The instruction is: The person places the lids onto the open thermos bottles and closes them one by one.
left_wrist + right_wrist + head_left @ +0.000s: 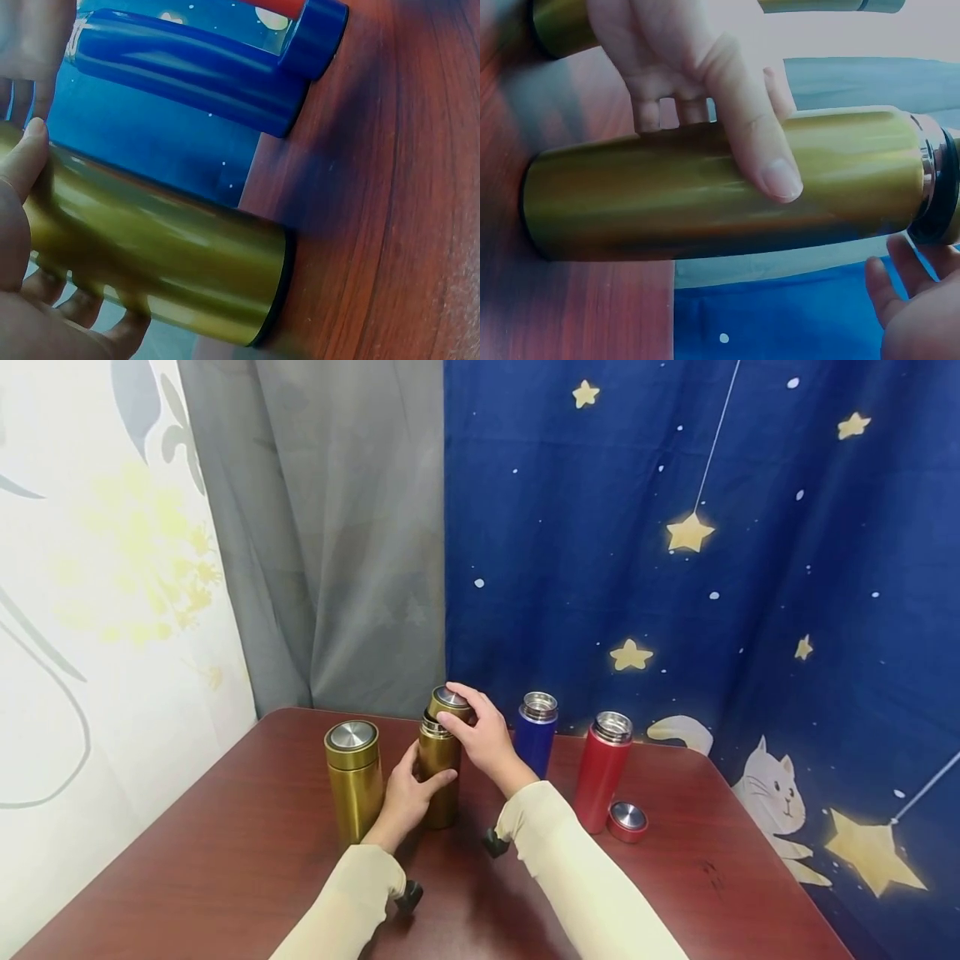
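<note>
My left hand (406, 803) grips the body of a gold thermos flask (442, 806), which stands upright on the table. The thumb lies across its near side, as the right wrist view shows. Between thumb and fingers, my right hand (486, 737) holds the flask's gold lid (454, 702) with its silver top. That lid sits tilted at the steel mouth, and a gap shows on the left. In the right wrist view, the shiny neck (928, 161) is visible beside the lid's dark rim. Close to my left hand stands another gold flask (356, 793), its lid on.
Right of my hands stand a lidless blue flask (536, 739) and a lidless red flask (600, 772). A red lid (627, 822) lies by the red flask, and a blue lid (319, 37) by the blue one. Curtains (375, 568) hang behind the brown table (247, 860).
</note>
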`<action>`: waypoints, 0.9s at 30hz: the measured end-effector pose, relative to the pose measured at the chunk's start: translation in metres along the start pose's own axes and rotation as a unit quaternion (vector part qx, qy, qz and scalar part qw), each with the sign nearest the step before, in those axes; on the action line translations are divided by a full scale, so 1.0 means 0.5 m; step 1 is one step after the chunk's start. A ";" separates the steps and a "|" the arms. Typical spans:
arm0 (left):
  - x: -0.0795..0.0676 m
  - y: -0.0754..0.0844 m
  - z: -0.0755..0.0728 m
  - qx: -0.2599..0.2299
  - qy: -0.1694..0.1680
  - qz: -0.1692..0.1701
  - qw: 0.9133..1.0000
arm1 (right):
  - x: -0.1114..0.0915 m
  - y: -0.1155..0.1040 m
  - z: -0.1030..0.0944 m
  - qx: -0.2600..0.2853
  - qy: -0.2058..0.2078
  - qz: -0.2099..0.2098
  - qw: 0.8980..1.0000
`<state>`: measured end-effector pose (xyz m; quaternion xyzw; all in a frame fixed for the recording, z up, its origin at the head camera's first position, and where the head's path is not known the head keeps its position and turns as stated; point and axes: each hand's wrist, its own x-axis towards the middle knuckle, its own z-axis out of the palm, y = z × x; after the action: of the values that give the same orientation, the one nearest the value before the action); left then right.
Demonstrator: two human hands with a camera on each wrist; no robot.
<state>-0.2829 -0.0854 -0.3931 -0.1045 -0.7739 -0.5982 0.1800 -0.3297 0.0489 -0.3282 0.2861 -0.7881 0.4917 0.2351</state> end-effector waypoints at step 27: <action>0.028 -0.064 0.005 -0.012 -0.023 0.008 1.000 | -0.002 -0.009 -0.018 -0.019 -0.095 -0.012 0.995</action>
<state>-0.3082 -0.0920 -0.4162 -0.1267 -0.7694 -0.6037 0.1660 -0.3252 0.0559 -0.3225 0.3365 -0.8128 0.4440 0.1704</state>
